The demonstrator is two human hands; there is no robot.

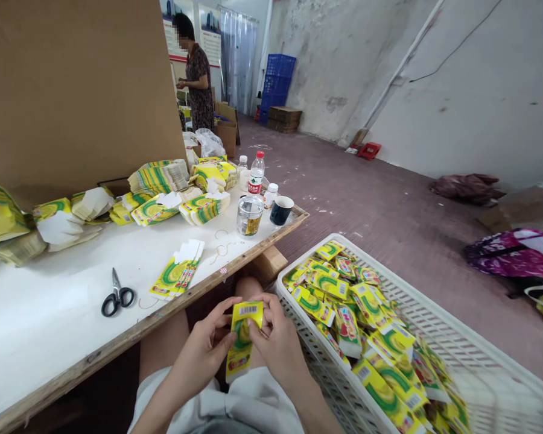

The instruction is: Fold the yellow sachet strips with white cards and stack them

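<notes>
Above my lap, a small yellow-and-green carton (242, 343) with a barcode on its top end is held between both hands. My left hand (208, 340) grips its left edge with thumb and fingers. On the other side my right hand (276, 331) holds it near the barcode end, thumb on the front face. Fingers partly hide both edges. Close by on the table lie flat unfolded cartons (178, 271) and black-handled scissors (117, 295). To my right, a white plastic crate (434, 307) holds many yellow cartons (366, 325) in a loose heap.
Bundles of flat cartons (158, 175) line the back of the white table (67, 313). A water bottle (256, 175), a clear jar (250, 216) and a dark mug (281, 211) stand near its corner. Beyond, a person (196, 78) stands near blue crates (278, 81).
</notes>
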